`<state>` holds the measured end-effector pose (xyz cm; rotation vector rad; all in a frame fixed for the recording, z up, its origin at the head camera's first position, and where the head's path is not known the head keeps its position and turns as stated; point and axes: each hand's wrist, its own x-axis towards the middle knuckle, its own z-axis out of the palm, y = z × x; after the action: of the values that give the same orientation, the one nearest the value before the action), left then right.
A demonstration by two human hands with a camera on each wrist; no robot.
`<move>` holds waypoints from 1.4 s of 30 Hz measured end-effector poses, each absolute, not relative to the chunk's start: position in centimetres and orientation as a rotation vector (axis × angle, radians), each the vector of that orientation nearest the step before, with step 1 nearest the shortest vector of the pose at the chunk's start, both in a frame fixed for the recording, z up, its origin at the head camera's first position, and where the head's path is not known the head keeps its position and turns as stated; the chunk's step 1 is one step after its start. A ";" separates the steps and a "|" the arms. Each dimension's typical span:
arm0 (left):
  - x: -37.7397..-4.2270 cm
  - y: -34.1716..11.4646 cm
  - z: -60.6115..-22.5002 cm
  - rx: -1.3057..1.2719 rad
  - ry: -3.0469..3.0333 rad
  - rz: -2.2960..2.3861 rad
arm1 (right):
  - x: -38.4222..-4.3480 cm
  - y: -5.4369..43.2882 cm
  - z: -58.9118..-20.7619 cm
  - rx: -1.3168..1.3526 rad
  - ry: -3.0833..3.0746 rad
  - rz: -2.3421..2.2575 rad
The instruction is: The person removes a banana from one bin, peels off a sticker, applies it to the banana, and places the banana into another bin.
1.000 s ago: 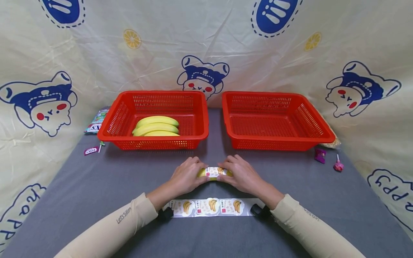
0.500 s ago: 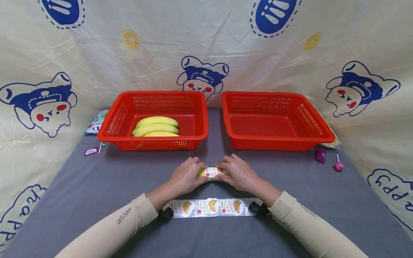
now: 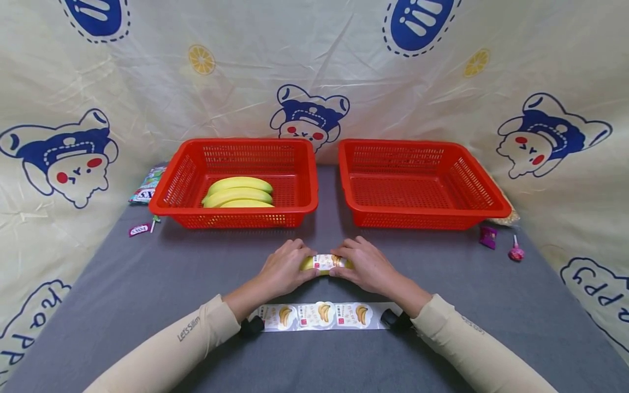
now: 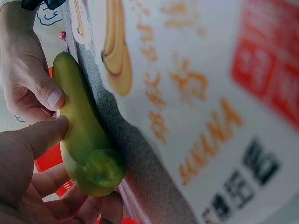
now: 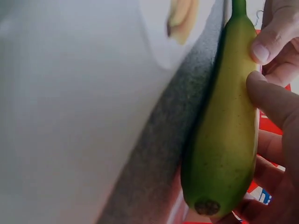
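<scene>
In the head view a yellow-green banana [image 3: 308, 264] lies crosswise between my two hands, a white sticker [image 3: 324, 262] with a banana picture on its upper side. My left hand [image 3: 287, 266] holds its left part, thumb on the near side and fingers over the far side. On the right part, my right hand [image 3: 366, 266] grips the same way. Both thumbs sit close together on the banana [image 4: 81, 121] in the left wrist view. The right wrist view shows the dark tip of the banana [image 5: 224, 140] near my right palm; the sticker is hidden there.
A strip of banana stickers [image 3: 316, 316] lies on the grey cloth [image 3: 314, 360] below my wrists. Several bananas [image 3: 238, 194] sit in the left red basket [image 3: 233, 218]; a second red basket [image 3: 427, 218] stands beside it. Small candies [image 3: 487, 237] and snack bags [image 3: 147, 185] lie at the sides.
My right hand slid slightly left along the banana by half a second ago, then back right to about where it was. My left hand stays in place on the banana.
</scene>
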<state>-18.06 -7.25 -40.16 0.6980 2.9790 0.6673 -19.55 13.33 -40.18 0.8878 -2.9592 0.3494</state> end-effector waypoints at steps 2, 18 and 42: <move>-18.1 -7.2 -40.2 0.693 2.977 0.668 | -19.6 13.4 -40.1 0.876 -2.979 0.351; -18.2 -7.1 -40.0 0.662 2.959 0.663 | -19.2 14.0 -40.0 0.839 -2.992 0.359; -17.6 -7.4 -40.0 0.604 2.949 0.725 | -22.5 24.1 -38.3 -0.232 -2.363 2.196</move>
<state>-17.56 -7.40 -39.96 0.6045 2.9491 0.7249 -22.53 24.10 -38.30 -0.2323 -2.3635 2.1955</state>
